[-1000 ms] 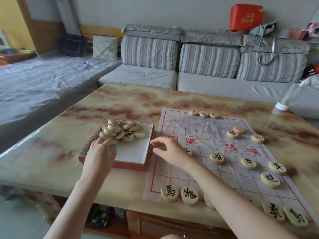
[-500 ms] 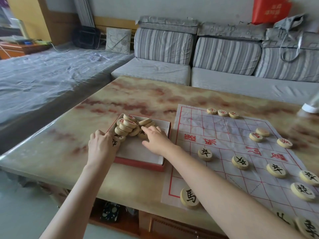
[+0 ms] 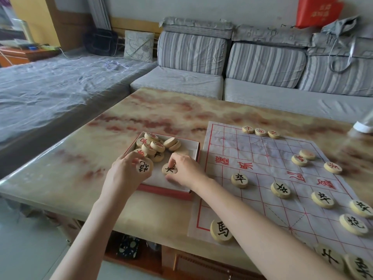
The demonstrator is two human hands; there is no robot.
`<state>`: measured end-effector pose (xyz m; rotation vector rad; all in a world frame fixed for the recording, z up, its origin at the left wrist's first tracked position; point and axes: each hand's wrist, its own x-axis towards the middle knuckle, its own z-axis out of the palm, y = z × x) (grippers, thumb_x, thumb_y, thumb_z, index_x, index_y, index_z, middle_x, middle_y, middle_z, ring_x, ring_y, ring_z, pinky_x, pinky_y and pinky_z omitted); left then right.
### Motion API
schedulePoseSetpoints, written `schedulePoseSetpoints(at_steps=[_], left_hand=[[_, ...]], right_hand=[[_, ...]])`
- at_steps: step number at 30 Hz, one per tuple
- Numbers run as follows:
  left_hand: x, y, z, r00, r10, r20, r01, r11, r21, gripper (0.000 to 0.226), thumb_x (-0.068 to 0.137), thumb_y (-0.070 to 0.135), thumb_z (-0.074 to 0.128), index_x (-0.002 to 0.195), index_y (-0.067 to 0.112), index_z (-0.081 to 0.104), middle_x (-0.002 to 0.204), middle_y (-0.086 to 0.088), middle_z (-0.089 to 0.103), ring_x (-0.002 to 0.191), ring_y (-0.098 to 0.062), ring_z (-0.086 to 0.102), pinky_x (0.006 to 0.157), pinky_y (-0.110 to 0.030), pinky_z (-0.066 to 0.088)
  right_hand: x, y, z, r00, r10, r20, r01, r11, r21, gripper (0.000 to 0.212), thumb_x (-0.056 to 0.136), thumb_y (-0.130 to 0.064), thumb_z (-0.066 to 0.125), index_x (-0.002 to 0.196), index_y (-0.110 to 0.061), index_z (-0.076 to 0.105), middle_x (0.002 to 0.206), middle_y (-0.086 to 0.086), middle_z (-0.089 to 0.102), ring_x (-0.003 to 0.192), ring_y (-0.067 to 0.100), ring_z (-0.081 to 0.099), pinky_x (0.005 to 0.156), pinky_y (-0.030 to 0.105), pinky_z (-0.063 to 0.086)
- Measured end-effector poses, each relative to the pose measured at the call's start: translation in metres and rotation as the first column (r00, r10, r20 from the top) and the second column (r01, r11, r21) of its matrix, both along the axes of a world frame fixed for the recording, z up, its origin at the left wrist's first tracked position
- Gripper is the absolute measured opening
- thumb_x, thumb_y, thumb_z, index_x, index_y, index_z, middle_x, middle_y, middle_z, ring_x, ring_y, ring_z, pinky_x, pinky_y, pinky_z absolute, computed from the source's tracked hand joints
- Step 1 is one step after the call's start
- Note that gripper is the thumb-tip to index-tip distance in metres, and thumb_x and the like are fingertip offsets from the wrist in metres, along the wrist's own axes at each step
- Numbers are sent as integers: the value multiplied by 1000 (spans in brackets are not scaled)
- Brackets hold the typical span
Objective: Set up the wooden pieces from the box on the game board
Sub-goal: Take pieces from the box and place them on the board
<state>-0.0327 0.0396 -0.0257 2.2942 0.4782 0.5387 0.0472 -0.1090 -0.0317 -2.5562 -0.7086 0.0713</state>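
Note:
A shallow red-edged box [image 3: 194, 147] on the marble table holds a heap of round wooden pieces [image 3: 156, 145] at its far end. My left hand [image 3: 126, 173] is over the box's near left part and pinches a black-lettered piece [image 3: 144, 167]. My right hand [image 3: 184, 170] reaches into the box and pinches another black-lettered piece [image 3: 170, 169] with thumb and fingers. The paper game board [image 3: 262, 164] with red grid lines lies right of the box. Several pieces stand on it, black-lettered ones near me and red-lettered ones farther off.
The marble table [image 3: 157, 116] ends close to me, with a shelf of objects below. A grey striped sofa [image 3: 262, 63] runs behind the table and a covered seat [image 3: 50, 85] lies to the left. A white object [image 3: 363, 126] sits at the table's right edge.
Both hands went into the box and each now pinches a black-lettered piece. The right hand came off the board's left edge. The camera swung left.

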Motion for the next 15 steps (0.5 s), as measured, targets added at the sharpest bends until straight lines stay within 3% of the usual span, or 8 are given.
schedulePoseSetpoints(at_steps=[3, 6, 12, 15], left_hand=[[-3, -6, 0, 998, -48, 39, 49, 998, -27, 24, 68, 34, 72, 90, 32, 63, 94, 4, 60, 88, -22, 63, 81, -38, 54], [-6, -15, -1, 991, -123, 45, 125, 992, -35, 29, 67, 26, 76, 93, 28, 64, 97, 0, 58, 84, -19, 63, 80, -34, 53], [-10, -38, -1, 968, -240, 68, 242, 970, -30, 37, 65, 21, 78, 98, 25, 63, 101, 1, 58, 82, -12, 62, 78, -30, 54], [-12, -48, -1, 960, -268, 76, 271, 962, -38, 39, 65, 20, 79, 100, 25, 63, 101, 2, 58, 81, -9, 62, 73, -22, 51]], right_hand=[[-3, -9, 5, 993, -30, -117, 51, 982, 183, 46, 74, -22, 73, 114, -15, 50, 111, 3, 58, 100, 21, 57, 82, 31, 44], [-10, -31, 19, 990, -23, -139, 67, 944, 324, 50, 74, -18, 74, 118, -13, 51, 109, 2, 54, 98, 14, 53, 83, 22, 40], [-36, -86, 36, 989, -44, -139, 91, 931, 353, 45, 75, -21, 75, 114, -19, 54, 109, -3, 57, 99, 11, 57, 86, 20, 45], [-58, -107, 35, 989, -42, -139, 86, 942, 326, 46, 74, -25, 76, 114, -24, 54, 108, -7, 59, 98, 5, 55, 82, 10, 41]])
